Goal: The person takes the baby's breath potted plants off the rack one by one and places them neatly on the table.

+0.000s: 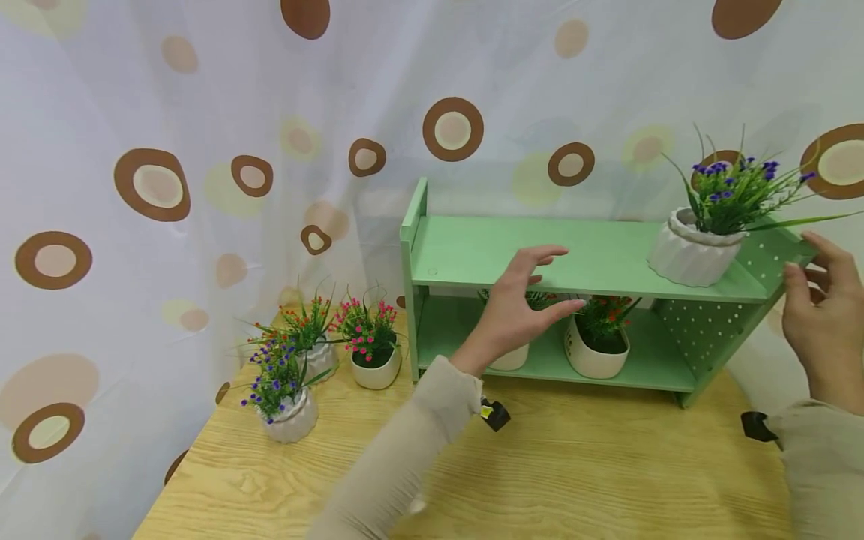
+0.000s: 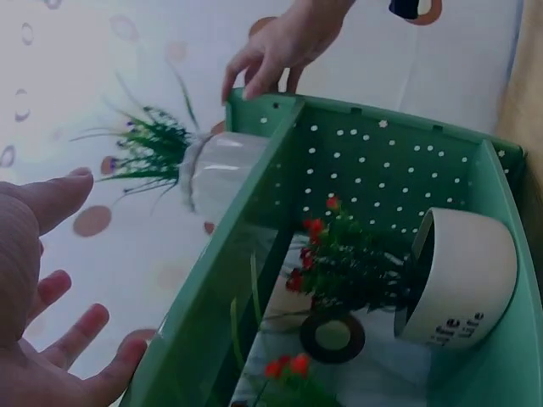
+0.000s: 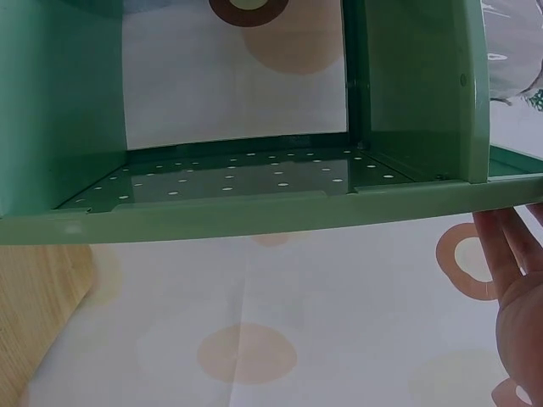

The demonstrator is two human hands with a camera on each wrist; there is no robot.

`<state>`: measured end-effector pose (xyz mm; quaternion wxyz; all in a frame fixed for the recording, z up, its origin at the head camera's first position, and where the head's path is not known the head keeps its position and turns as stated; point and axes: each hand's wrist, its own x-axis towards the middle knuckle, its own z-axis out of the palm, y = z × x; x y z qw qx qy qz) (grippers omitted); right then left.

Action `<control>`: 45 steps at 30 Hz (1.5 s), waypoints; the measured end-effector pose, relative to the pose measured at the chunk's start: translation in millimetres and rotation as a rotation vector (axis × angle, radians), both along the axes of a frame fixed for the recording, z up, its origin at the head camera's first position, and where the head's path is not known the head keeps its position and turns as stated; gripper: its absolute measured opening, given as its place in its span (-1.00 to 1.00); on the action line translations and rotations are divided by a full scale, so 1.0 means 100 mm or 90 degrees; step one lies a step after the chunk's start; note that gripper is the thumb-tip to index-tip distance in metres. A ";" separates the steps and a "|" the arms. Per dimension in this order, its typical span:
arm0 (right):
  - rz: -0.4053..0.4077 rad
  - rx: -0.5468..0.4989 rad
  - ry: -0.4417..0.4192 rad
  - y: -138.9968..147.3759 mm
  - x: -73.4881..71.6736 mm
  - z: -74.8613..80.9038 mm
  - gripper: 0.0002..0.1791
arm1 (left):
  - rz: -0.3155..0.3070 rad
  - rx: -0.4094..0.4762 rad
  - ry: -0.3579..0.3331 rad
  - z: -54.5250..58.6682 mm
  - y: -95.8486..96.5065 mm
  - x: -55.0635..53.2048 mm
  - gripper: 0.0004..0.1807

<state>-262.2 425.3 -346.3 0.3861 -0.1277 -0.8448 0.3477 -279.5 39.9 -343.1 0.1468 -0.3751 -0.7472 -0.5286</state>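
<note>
A green two-tier shelf (image 1: 533,244) stands on the wooden table, its perforated right side panel (image 2: 399,161) leaning outward. My right hand (image 1: 826,315) holds the top corner of that panel, thumb and fingers at its edge. My left hand (image 1: 509,307) is spread open at the front edge of the upper board, holding nothing. On the upper board's right end stands a white ribbed pot (image 1: 695,247) of purple flowers. A cream pot (image 1: 597,349) with red flowers sits on the lower board; another cream pot (image 1: 509,358) beside it is partly hidden behind my left hand.
Left of the shelf, on the wooden table (image 1: 540,465), are a cream pot (image 1: 376,365) of pink flowers, a white pot (image 1: 292,418) of purple flowers and one (image 1: 320,356) with orange-red flowers. A patterned curtain (image 1: 202,97) hangs close behind.
</note>
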 end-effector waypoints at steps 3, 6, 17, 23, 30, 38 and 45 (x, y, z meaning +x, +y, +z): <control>0.003 0.000 0.005 0.01 -0.01 0.00 -0.46 | -0.018 -0.017 -0.012 0.04 0.22 -0.04 -0.26; 0.011 0.006 0.019 0.01 -0.01 -0.01 -0.47 | -0.024 -0.033 -0.016 0.09 0.40 -0.07 -0.26; 0.013 0.006 0.034 0.02 0.00 -0.03 -0.48 | 0.004 -0.116 -0.047 0.40 0.97 -0.11 -0.21; 0.013 0.026 0.040 0.01 0.01 -0.05 -0.48 | 0.035 -0.180 -0.051 0.45 1.14 -0.23 -0.19; 0.011 0.024 0.032 0.02 0.00 -0.03 -0.47 | 0.029 -0.253 -0.073 0.45 1.36 -0.31 -0.14; 0.007 0.029 0.029 0.00 -0.01 -0.01 -0.47 | 0.063 -0.312 -0.083 0.42 1.49 -0.33 -0.15; 0.012 0.022 0.023 0.02 0.00 -0.02 -0.47 | 0.085 -0.295 -0.093 0.41 1.57 -0.34 -0.29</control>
